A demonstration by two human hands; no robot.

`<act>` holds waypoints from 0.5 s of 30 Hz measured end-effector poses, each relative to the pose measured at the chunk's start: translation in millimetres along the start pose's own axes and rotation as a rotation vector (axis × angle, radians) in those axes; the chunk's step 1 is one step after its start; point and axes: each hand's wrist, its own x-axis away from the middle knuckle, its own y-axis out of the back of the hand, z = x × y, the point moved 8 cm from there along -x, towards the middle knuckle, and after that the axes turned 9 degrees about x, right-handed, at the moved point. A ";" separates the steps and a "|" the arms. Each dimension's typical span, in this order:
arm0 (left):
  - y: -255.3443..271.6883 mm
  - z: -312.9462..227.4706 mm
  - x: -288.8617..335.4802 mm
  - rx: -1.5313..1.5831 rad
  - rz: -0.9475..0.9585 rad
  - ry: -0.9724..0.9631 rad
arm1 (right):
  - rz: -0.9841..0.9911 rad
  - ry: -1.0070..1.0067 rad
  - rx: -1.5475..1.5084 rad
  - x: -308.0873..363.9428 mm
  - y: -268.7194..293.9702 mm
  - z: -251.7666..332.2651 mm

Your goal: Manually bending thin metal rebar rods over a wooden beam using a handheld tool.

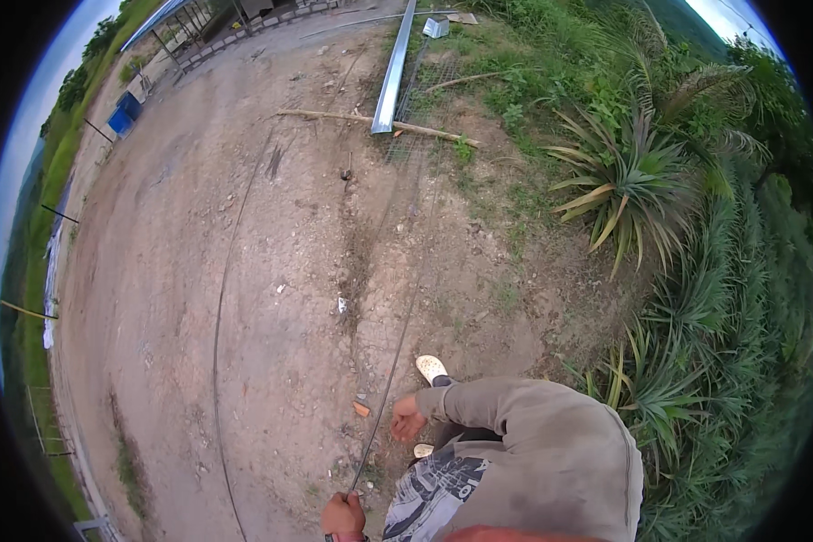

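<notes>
A long thin dark metal rod [387,390] runs over the dirt from the far side to the lower edge. My left hand [343,517] is closed around its near end, with a dark band at the wrist. Above and to the right, my right hand [408,418] hangs beside the rod, apart from it, with loose fingers and nothing visible in them. The grey-brown sleeve [506,402] leads back from this hand. An orange brick fragment [361,409] lies on the ground to its left.
A second thin dark line [217,352] stretches along the dirt at left. Farther off, a shiny metal channel [393,81] and a wooden pole [325,116] lie by wire mesh [425,108]. Spiky plants [628,181] line the right. A blue barrel [120,120] stands far left.
</notes>
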 end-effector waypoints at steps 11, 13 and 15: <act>24.4 -40.0 52.6 -0.098 0.145 -0.067 | -0.331 0.791 -0.946 99.0 233.4 175.9; 11.8 -23.5 49.1 -0.071 0.148 -0.112 | -0.417 0.923 -1.070 114.4 247.2 174.1; -10.1 1.0 42.6 -0.042 0.153 -0.160 | -0.332 0.953 -1.108 117.1 253.3 169.1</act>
